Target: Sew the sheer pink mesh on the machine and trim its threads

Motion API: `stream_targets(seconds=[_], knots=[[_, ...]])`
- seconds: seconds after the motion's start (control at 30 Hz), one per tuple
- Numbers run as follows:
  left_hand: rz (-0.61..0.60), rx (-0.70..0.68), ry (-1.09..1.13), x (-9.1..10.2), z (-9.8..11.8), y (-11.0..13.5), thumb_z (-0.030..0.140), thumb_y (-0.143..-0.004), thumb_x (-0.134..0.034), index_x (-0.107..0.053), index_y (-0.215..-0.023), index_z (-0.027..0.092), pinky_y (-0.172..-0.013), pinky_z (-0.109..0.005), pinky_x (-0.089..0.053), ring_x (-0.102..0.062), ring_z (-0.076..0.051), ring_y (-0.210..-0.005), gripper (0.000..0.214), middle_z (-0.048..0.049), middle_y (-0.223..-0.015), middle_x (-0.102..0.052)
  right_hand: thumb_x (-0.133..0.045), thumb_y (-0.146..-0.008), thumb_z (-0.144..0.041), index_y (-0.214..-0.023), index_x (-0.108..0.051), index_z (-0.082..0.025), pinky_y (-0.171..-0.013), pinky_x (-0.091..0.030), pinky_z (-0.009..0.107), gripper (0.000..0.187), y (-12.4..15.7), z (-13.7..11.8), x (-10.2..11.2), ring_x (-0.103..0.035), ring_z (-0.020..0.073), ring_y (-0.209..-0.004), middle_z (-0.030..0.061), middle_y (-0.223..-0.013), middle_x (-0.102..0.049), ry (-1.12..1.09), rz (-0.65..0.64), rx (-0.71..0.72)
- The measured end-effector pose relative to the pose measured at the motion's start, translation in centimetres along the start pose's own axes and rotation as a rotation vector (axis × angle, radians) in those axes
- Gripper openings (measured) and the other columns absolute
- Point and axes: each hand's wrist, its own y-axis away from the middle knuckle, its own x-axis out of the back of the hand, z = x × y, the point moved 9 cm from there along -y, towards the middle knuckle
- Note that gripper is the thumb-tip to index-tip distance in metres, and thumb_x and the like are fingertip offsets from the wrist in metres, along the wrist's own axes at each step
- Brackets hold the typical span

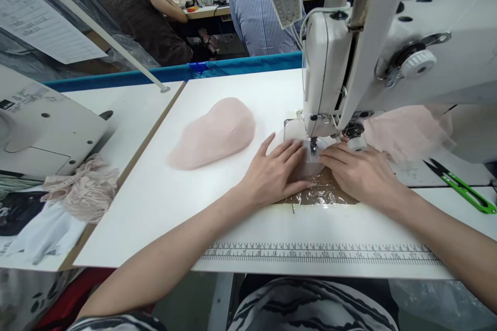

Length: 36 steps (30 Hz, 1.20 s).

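My left hand (276, 171) lies flat with its fingers stretched out on a small pale pink fabric piece (306, 165) under the presser foot (313, 146) of a white sewing machine (388, 57). My right hand (359, 171) rests on the other side of the needle, fingers pressed together on the same piece. A pile of pale pink molded cups (215, 133) sits to the left of my left hand. More pink fabric (407, 132) lies behind the machine arm on the right.
Green thread snips (464, 189) lie at the right. A printed ruler (318, 253) runs along the white table's front edge. Lace trim (83, 186) and another machine (39, 129) are at the left. Two people sit at machines beyond the blue divider (174, 72).
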Motion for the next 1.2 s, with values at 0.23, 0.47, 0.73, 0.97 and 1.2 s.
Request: stream_targets(seconds=[0.23, 0.47, 0.73, 0.97, 1.2], knots=[[0.209, -0.068, -0.049, 3.1, 1.1, 0.1, 0.025, -0.095, -0.048, -0.066, -0.097, 0.016, -0.081, -0.035, -0.043, -0.064, -0.017, -0.085, 0.021, -0.0047, -0.094, -0.072, -0.045, -0.081, 0.004, -0.094, -0.069, -0.012, -0.075, -0.049, 0.03, 0.032, 0.1, -1.4, 1.3, -0.065, 0.0176, -0.086, 0.0041, -0.098, -0.072, -0.131, 0.067, 0.004], [0.144, -0.124, 0.116, 2.2, 0.1, -0.5, 0.024, -0.097, -0.044, -0.067, -0.099, 0.018, -0.092, -0.036, -0.043, -0.065, -0.015, -0.09, 0.023, -0.0026, -0.101, -0.072, -0.043, -0.081, 0.006, -0.091, -0.068, -0.012, -0.078, -0.052, 0.033, 0.033, 0.3, -2.2, 1.0, -0.064, 0.0212, -0.092, 0.007, -0.095, -0.071, -0.22, -0.004, -0.035], [0.002, -0.125, 0.166, -0.2, 0.3, -1.0, 0.029, -0.098, -0.041, -0.063, -0.116, 0.012, -0.094, -0.038, -0.045, -0.058, -0.022, -0.102, 0.032, -0.0099, -0.11, -0.064, -0.041, -0.079, 0.004, -0.099, -0.065, -0.011, -0.072, -0.053, 0.034, 0.034, 0.8, -1.0, -1.0, -0.061, 0.0232, -0.096, 0.0105, -0.119, -0.065, -0.168, -0.195, -0.139], [-0.005, -0.135, 0.076, -0.7, 1.2, -0.5, 0.039, -0.098, -0.041, -0.061, -0.123, 0.014, -0.11, -0.043, -0.036, -0.052, -0.024, -0.122, 0.04, -0.012, -0.128, -0.059, -0.044, -0.08, 0.0, -0.1, -0.066, -0.008, -0.08, -0.047, 0.038, 0.031, 0.6, 0.3, -1.7, -0.063, 0.0246, -0.094, 0.0122, -0.119, -0.066, 0.008, -0.242, -0.163], [-0.022, -0.115, 0.001, -0.6, 1.6, -0.4, 0.044, -0.099, -0.04, -0.058, -0.125, 0.013, -0.114, -0.047, -0.032, -0.054, -0.024, -0.123, 0.045, -0.0119, -0.127, -0.06, -0.041, -0.085, -0.004, -0.114, -0.062, -0.006, -0.086, -0.042, 0.039, 0.035, 0.3, 0.4, -1.7, -0.065, 0.0234, -0.086, 0.0113, -0.103, -0.072, 0.062, -0.21, -0.168]])
